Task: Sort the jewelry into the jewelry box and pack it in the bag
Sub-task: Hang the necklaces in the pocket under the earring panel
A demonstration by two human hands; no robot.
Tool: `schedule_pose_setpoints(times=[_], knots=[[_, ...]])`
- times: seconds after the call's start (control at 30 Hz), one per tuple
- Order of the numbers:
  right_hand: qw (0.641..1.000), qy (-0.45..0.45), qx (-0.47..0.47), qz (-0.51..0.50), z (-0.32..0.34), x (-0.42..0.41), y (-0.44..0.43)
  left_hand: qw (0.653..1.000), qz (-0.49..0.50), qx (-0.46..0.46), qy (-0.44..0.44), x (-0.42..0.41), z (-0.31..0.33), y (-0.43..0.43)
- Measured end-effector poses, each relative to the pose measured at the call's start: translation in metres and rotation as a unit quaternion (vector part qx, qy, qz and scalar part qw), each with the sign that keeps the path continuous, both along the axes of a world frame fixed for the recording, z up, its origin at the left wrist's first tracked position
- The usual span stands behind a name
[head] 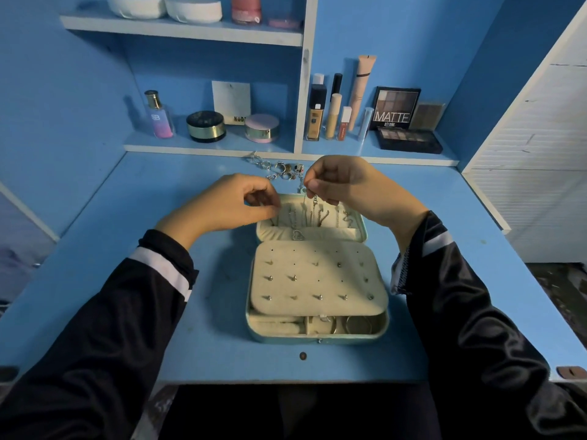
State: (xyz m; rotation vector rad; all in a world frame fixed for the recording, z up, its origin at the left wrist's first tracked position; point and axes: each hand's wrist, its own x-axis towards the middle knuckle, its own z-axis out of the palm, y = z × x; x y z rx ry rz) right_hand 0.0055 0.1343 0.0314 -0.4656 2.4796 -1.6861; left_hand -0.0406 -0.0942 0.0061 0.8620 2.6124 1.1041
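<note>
Right hand (336, 185) pinches a thin silver chain (315, 200) over the pale-green jewelry box (317, 337), at its far lid, evidently for hanging. Left hand (235, 201) is curled at the lid's left; whether it grasps anything cannot be told.

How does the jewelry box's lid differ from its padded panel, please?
The lid holds chains and a heart pendant; the padded panel carries rows of small studs. The lid lies farther from the person; the padded panel lies nearer. Both are cream-lined.
</note>
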Motion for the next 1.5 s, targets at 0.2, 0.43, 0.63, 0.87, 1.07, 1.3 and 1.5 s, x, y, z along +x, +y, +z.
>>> schedule_pose_setpoints(times=[0.2,0.43,0.63,0.87,1.07,1.3,1.5], knots=[[1.000,0.010,-0.027,0.009,-0.001,-0.012,-0.005,1.000,-0.016,0.019,-0.008,-0.008,0.008,0.006],[0.998,0.024,-0.053,-0.018,-0.008,-0.020,-0.008,0.980,0.007,0.192,-0.056,-0.011,0.003,0.020],[0.996,0.026,-0.076,-0.040,-0.011,-0.019,-0.007,0.972,-0.013,0.209,-0.103,-0.008,0.000,0.024],[0.994,0.029,-0.087,-0.065,-0.010,-0.014,-0.006,0.975,-0.025,0.176,-0.130,-0.007,-0.001,0.026],[0.994,0.014,-0.076,-0.073,-0.013,-0.014,-0.002,0.984,-0.031,0.136,-0.113,-0.009,-0.003,0.019],[0.995,-0.003,-0.064,-0.073,-0.016,-0.013,0.003,0.992,0.000,0.104,-0.073,-0.019,-0.011,0.008],[0.994,0.013,0.092,-0.055,-0.025,-0.015,0.001,0.993,0.062,0.102,0.009,-0.026,-0.022,0.006]])
